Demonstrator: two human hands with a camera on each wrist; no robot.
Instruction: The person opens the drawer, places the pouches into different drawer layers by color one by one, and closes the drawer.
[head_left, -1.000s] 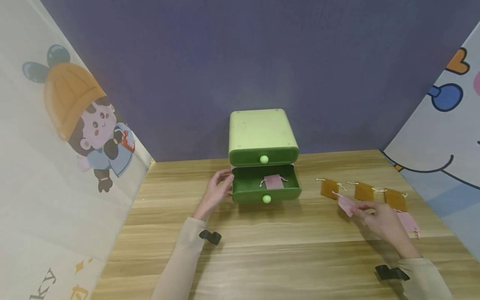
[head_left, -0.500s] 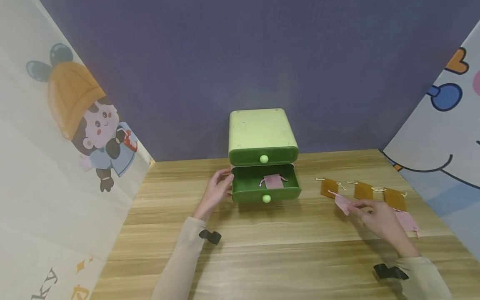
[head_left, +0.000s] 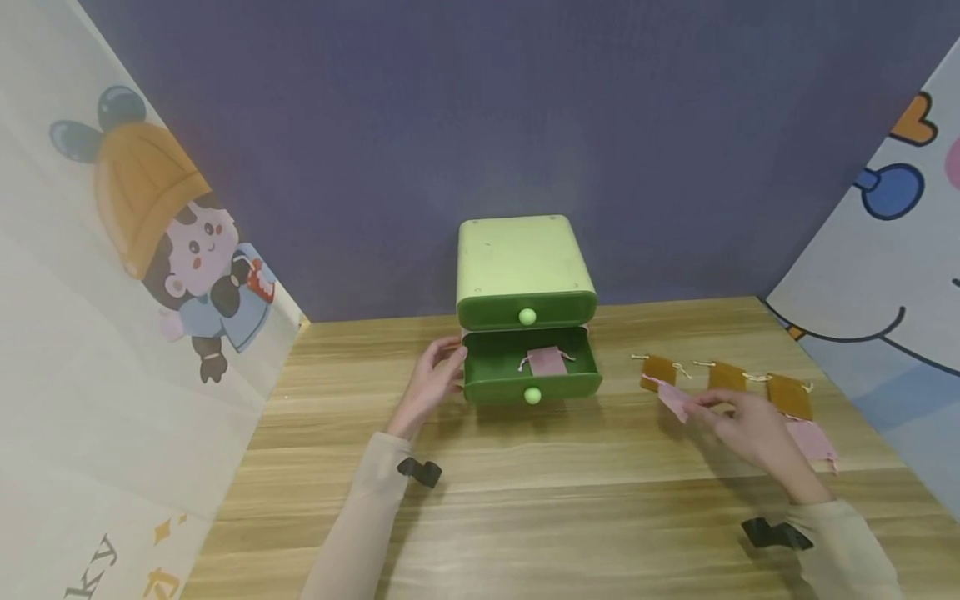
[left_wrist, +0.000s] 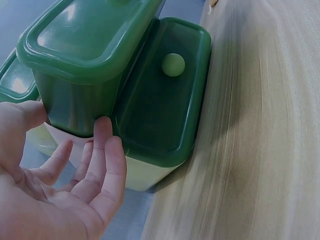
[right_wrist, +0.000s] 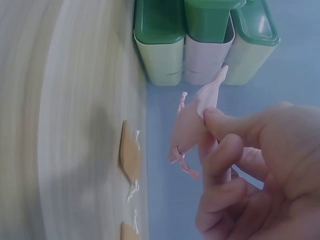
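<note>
My right hand (head_left: 746,429) pinches a small pink drawstring pouch (head_left: 674,402) between thumb and forefinger, above the table. In the right wrist view the pouch (right_wrist: 187,127) hangs at a slant with its cords loose. My left hand (head_left: 431,385) is at the left side of a pulled-out green drawer (head_left: 491,390), its fingertips (left_wrist: 103,125) on the drawer's side, thumb apart from them. Inside that drawer lies another pink pouch (head_left: 547,362), cords spread. The drawer belongs to a small light green cabinet (head_left: 525,254); its top drawer (head_left: 487,313) is closed.
Three orange-brown drawstring pouches (head_left: 658,372) lie in a row on the wooden table (head_left: 525,500), right of the cabinet. A further pink pouch (head_left: 810,440) lies beside the right hand. Behind the cabinet stands a dark blue wall (head_left: 517,108); printed panels flank both sides.
My right hand has moved a little to the left with the pink pouch, towards the cabinet. The left hand and the drawer have stayed where they were.
</note>
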